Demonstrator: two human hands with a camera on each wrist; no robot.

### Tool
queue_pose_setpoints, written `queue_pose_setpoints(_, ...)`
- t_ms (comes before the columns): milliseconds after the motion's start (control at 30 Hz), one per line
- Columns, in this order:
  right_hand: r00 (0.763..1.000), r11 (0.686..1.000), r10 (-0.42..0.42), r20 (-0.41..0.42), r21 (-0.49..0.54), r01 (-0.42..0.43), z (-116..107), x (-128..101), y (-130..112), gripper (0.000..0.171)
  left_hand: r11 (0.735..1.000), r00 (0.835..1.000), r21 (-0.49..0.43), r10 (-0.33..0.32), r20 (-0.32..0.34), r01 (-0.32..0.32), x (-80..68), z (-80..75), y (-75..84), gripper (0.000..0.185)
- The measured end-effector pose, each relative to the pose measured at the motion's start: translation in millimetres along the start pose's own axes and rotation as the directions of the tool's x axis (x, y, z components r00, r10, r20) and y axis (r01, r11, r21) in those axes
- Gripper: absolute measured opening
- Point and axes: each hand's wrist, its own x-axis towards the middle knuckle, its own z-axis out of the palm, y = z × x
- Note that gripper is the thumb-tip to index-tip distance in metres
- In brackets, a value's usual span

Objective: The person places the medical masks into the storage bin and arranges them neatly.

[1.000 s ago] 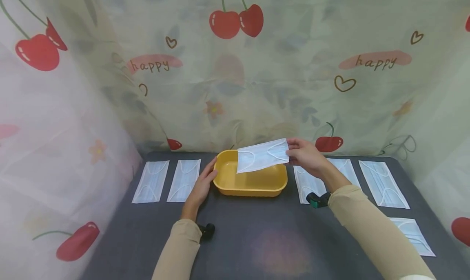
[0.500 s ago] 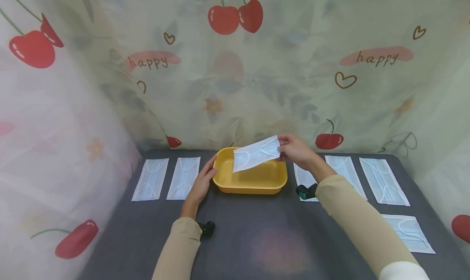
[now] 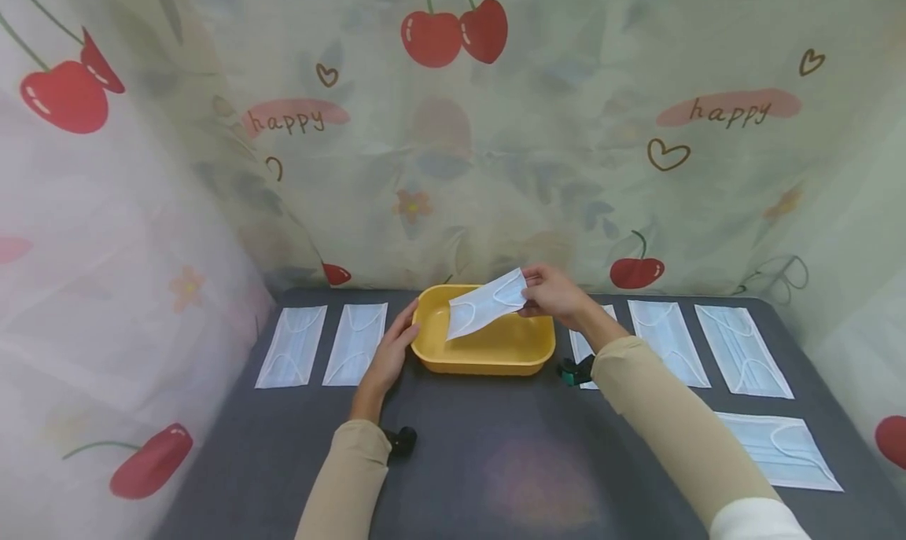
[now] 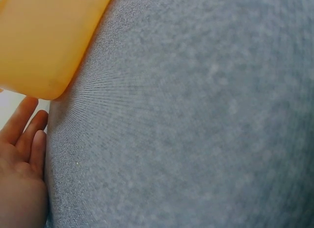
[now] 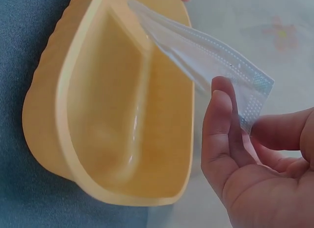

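A yellow plastic bin (image 3: 488,367) stands at the back middle of the dark table. At its left end my left hand (image 3: 385,359) rests with fairly straight fingers against the wall. The left wrist view shows those fingers (image 4: 33,139) stretched towards the bin's corner (image 4: 54,85). My right hand (image 3: 555,296) pinches one end of a white face mask (image 3: 484,304) between thumb and fingers. That mask slants down to the left over the bin. In the right wrist view, the mask (image 5: 206,53) hangs above the bin's open top (image 5: 64,115), and its inside shows bare yellow.
Two face masks lie left of the bin, one near (image 3: 355,343) and one farther out (image 3: 292,347). To the right lie several more, including a mask (image 3: 743,351) and a nearer one (image 3: 786,450). A patterned cloth (image 3: 538,170) hangs behind the table (image 3: 453,461).
My right hand has moved left with the face mask, which now tilts more steeply over the bin. The left hand has stayed at the bin's left end.
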Motion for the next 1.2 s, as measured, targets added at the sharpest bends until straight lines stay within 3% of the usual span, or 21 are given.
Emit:
queue_pose_setpoints(100, 1.000, 1.000, -0.006, 0.002, 0.007, 0.006, 3.7, 1.0, -0.1, 0.047, 1.000, 0.999, -0.012, -0.021, 0.026, 0.021, -5.8, -1.4, 13.1, 0.051)
queue_pose_setpoints(233, 1.000, 0.999, -0.004, 0.001, 0.041, 0.004, 10.3, 2.8, 2.6, 0.048, 0.999, 0.998, -0.022, -0.046, 0.053, 0.047, -5.2, -2.6, 14.9, 0.053)
queue_pose_setpoints(333, 1.000, 0.999, -0.005, 0.001, 0.054, 0.005, 15.0, 4.7, 4.7, 0.048, 0.999, 0.999, -0.020, -0.030, 0.031, 0.031, 0.9, -1.7, 2.5, 0.052)
queue_pose_setpoints(467, 1.000, 0.999, -0.007, 0.005, 0.043, 0.006, 19.4, 6.1, 6.7, 0.048, 1.000, 1.000, -0.012, -0.006, 0.005, 0.006, 1.8, 0.3, -2.6, 0.050)
queue_pose_setpoints(767, 1.000, 1.000, 0.001, 0.011, 0.018, -0.001, 27.1, 10.0, 5.0, 0.050, 1.000, 1.000, -0.010, -0.004, -0.016, 0.004, 1.4, 1.1, -3.1, 0.049)
queue_pose_setpoints(1200, 0.999, 0.994, -0.013, 0.035, -0.110, 0.017, 37.9, 11.5, 8.4, 0.047, 1.000, 1.000, -0.013, 0.015, -0.025, -0.016, -0.1, 1.4, -2.3, 0.050)
